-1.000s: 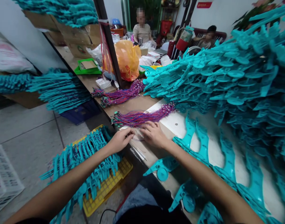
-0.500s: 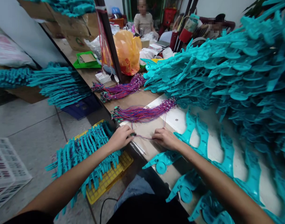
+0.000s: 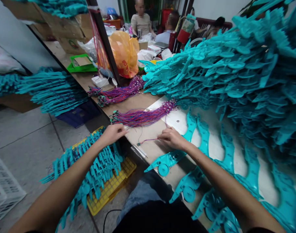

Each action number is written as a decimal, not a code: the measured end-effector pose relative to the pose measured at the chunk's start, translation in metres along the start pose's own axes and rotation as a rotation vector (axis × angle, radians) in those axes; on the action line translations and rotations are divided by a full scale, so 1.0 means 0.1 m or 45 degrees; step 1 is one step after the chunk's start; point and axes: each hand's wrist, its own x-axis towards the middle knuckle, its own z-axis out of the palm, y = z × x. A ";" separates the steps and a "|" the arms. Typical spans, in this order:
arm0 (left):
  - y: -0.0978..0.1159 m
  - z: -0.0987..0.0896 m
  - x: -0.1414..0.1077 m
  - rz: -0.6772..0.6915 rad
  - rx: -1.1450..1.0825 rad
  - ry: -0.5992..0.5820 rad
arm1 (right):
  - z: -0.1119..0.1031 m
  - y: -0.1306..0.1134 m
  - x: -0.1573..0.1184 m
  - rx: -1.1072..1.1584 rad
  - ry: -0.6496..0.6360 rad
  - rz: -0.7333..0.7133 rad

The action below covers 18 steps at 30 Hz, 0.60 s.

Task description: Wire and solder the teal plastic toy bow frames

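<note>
Thin red-purple wire (image 3: 149, 140), small dark connector at left end, lying slack on tabletop.

Orange plastic bag (image 3: 125, 53), far tabletop, beside green tray (image 3: 80, 64). Yellow crate (image 3: 111, 186) on floor, near left. White basket (image 3: 3, 191), far left.

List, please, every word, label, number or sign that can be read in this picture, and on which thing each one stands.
No text can be read for certain.
Orange plastic bag: red print, too blurred to read.
Cardboard box: a round mark, too small to read.
White sack: faint pink print, unreadable.
Small white box on the table: no legible label.
</note>
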 end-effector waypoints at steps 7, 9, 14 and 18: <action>0.65 0.19 -0.08 0.111 -0.173 0.189 | -0.19 -0.05 0.00 0.333 0.415 -0.025; 0.92 0.32 -0.03 0.062 -0.441 -0.002 | -0.22 -0.13 0.10 0.387 0.480 -0.060; 1.01 -0.11 0.11 -0.193 -1.138 -0.150 | -0.41 0.14 0.22 0.339 0.543 0.043; 1.00 -0.81 0.25 -0.183 -1.402 -0.118 | -0.54 0.66 0.39 0.139 0.613 0.365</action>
